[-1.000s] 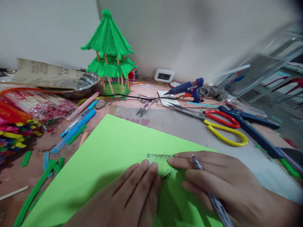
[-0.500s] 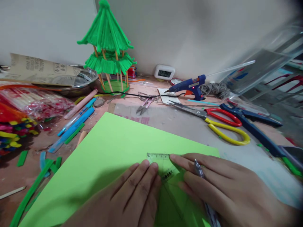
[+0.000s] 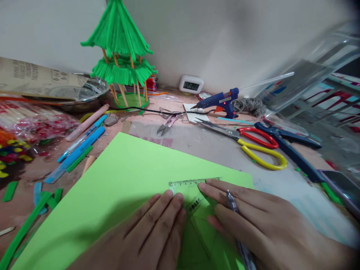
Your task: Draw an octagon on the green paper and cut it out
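A light green sheet of paper (image 3: 135,165) lies at an angle in front of me. On it rests a clear set square (image 3: 180,184), its numbered edge facing away from me and faint lines showing beneath. My left hand (image 3: 152,228) lies flat, fingers stretched out, fingertips on the set square's left side. My right hand (image 3: 264,221) touches the set square's right part with its forefinger and middle finger. A pen (image 3: 233,202) is tucked between that hand's fingers, its tip pointing up and away from the paper.
A green pagoda-like model (image 3: 120,67) stands at the back left. Behind the paper lie pink-handled snips (image 3: 168,123), a blue glue gun (image 3: 219,101) and large scissors (image 3: 239,138). A small digital clock (image 3: 191,84) stands by the wall. Blue markers (image 3: 75,153) and green strips (image 3: 26,228) lie left.
The view has shifted a little, so the table items appear further left. My right fingers have moved slightly on the set square, and more of its numbered edge shows.
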`<state>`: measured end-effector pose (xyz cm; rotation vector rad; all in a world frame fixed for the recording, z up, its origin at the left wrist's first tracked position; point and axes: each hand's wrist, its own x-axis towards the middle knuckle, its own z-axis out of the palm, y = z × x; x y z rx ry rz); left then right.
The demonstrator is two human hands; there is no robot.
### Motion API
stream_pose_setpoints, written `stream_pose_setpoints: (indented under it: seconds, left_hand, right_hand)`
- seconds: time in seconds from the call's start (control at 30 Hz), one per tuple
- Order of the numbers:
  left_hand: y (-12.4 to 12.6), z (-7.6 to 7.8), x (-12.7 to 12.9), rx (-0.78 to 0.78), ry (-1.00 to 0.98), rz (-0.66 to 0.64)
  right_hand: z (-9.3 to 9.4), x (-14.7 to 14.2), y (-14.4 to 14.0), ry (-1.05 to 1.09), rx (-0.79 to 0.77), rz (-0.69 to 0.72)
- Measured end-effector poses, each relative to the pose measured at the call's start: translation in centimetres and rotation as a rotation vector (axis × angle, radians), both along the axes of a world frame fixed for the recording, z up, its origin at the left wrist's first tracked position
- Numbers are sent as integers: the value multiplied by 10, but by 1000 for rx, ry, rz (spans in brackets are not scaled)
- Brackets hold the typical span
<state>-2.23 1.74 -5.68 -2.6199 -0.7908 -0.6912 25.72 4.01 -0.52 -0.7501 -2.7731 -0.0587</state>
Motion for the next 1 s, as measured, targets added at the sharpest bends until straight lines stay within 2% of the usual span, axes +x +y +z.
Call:
stream_pose_setpoints:
  seconds: [0.3, 0.6, 1.0]
  left_hand:
    - [-1, -4, -2, -15, -1, -10]
    - [-2, 5, 3, -26, -19, 13]
    - [2, 15, 7, 16, -21, 47]
  right_hand:
    - [2, -1, 2, 14, 12, 3]
    - [13, -11, 5, 82, 63, 14]
    - [0, 0, 2, 28, 100, 24]
